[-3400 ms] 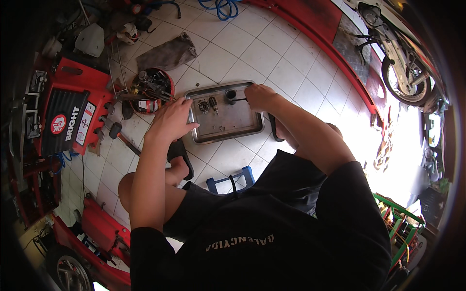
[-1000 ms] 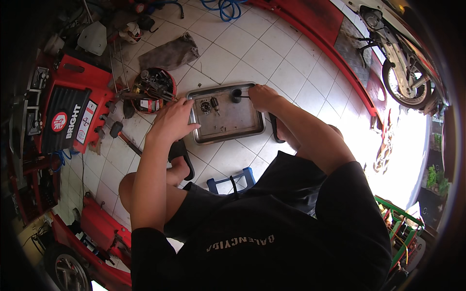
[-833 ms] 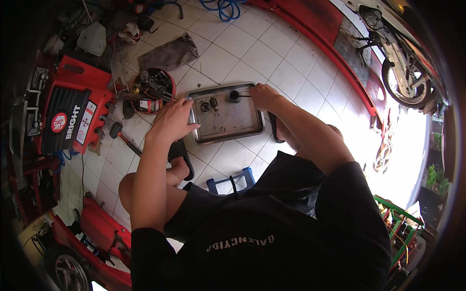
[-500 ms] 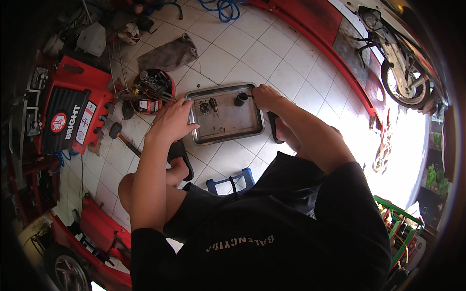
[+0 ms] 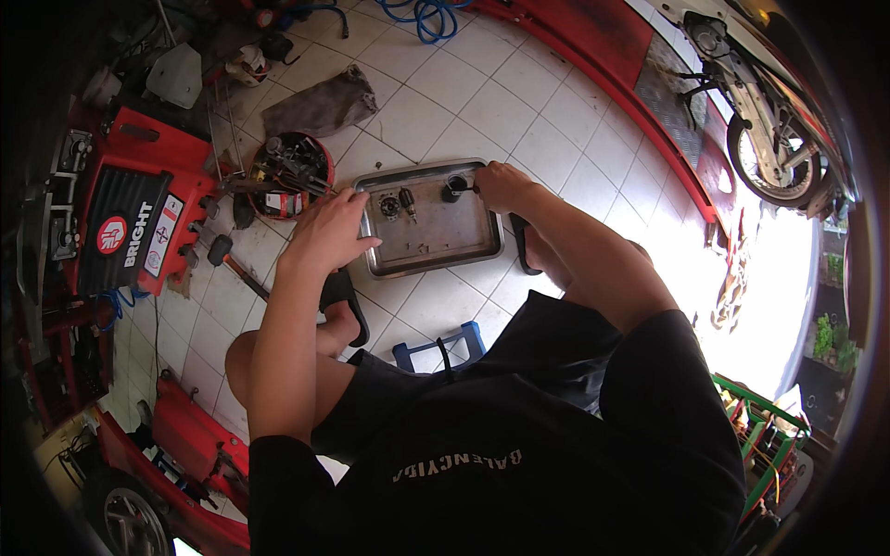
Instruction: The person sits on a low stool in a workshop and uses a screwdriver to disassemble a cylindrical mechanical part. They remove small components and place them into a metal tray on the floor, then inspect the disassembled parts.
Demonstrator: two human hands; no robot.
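At one o'clock inside the metal tray (image 5: pixel 454 227), with the dial centred on the tray and twelve pointing away from the person, there's the dark cup (image 5: pixel 453 192), mouth showing, and it has just slid a touch toward nine compared with half a second ago! The right hand (image 5: pixel 505 188), out by the rim at two o'clock, is curled closed around what looks like a thin dark rod (image 5: pixel 476 189) leading to that cup, so I'd judge the cup is following the hand's small shifts. Everything else in there sits tight: ring-shaped part (image 5: pixel 389 207) at ten, metal cylinder (image 5: pixel 408 202) beside it at eleven, small pieces (image 5: pixel 423 247) down at six. The left hand (image 5: pixel 324 224), nine o'clock, lies over the rim, thumb apart; whether its fingers clamp underneath, I can't tell.

Now the edges! A sandal (image 5: pixel 526 259) crowds the tray between three and four, and the blue frame (image 5: pixel 440 355) waits at six, well off the near rim. Out at ten, the tool-filled bin (image 5: pixel 295 159), the grey cloth (image 5: pixel 320 102) beyond it. The broadest stretch runs out toward one, tiled floor (image 5: pixel 487 107) all the way to the red platform (image 5: pixel 593 51).
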